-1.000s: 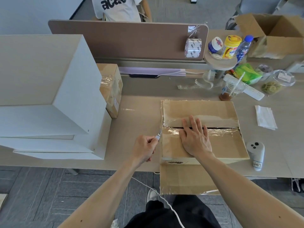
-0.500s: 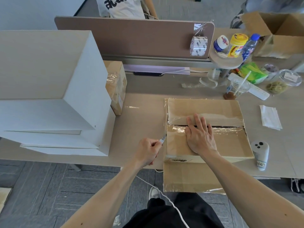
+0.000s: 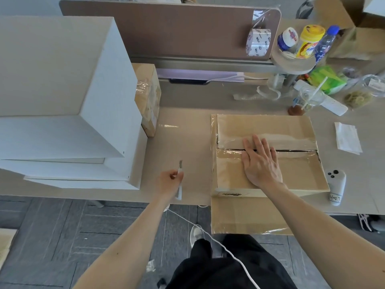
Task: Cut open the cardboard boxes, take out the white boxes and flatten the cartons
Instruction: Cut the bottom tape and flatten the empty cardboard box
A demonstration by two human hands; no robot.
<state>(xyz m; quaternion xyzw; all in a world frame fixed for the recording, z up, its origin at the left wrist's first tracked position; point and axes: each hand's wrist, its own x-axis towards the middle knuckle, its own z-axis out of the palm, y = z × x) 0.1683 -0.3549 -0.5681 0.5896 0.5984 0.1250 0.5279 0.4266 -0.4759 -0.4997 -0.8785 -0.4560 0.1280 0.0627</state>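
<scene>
A taped cardboard box [image 3: 295, 130] lies at the desk's front edge, with a dark slit along its middle seam and one flap hanging down over the edge. My right hand [image 3: 260, 163] lies flat on its top, fingers spread across the seam. My left hand [image 3: 168, 182] is shut on a small white utility knife [image 3: 180, 178], blade pointing away from me, held over the bare desk well to the left of the box. A stack of white boxes [image 3: 62, 101] stands at the left. A second taped carton [image 3: 148, 97] sits behind that stack.
A brown divider panel [image 3: 166, 28] runs along the desk's back. At the right stand bottles and jars [image 3: 308, 42], a plastic cup with a straw [image 3: 308, 99], a napkin [image 3: 348, 137], a white controller [image 3: 336, 186] and an open carton [image 3: 350, 32]. A white cable [image 3: 208, 236] hangs below.
My left hand has pulled the knife away from the box's left edge and out to the left over the desk. My right hand has stayed flat on the box.
</scene>
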